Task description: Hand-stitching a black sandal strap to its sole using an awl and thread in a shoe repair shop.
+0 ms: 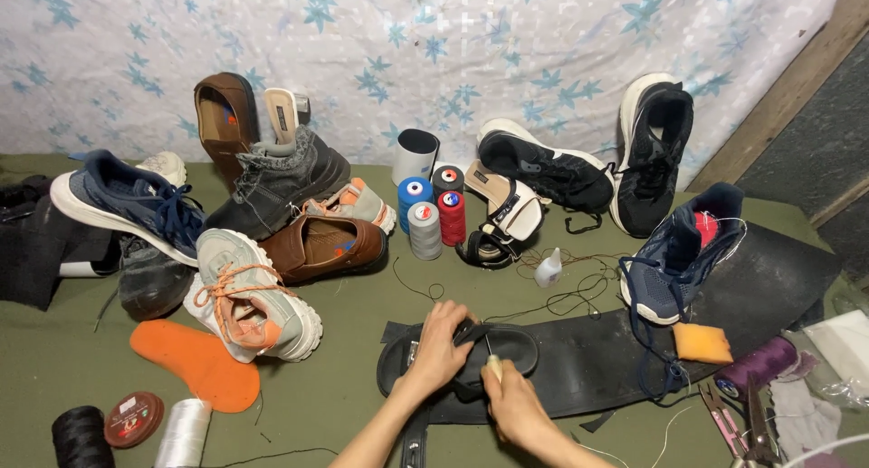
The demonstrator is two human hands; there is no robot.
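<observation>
A black sandal (507, 346) lies flat on a black rubber sheet (615, 350) in front of me. My left hand (439, 346) presses down on the sandal's strap and left side, fingers wrapped over it. My right hand (509, 400) grips a pale-handled awl (493, 364) whose thin metal tip points up into the sandal's footbed near the strap. Both hands meet at the sandal's near edge.
Shoes are piled at the left (262, 296), and black sneakers (543, 165) lean on the back cloth. Thread spools (425, 214) stand mid-floor. A navy sneaker (679, 251), orange sponge (701, 341), purple spool (756, 364) and pliers (738, 423) lie right. An orange insole (195, 364) lies left.
</observation>
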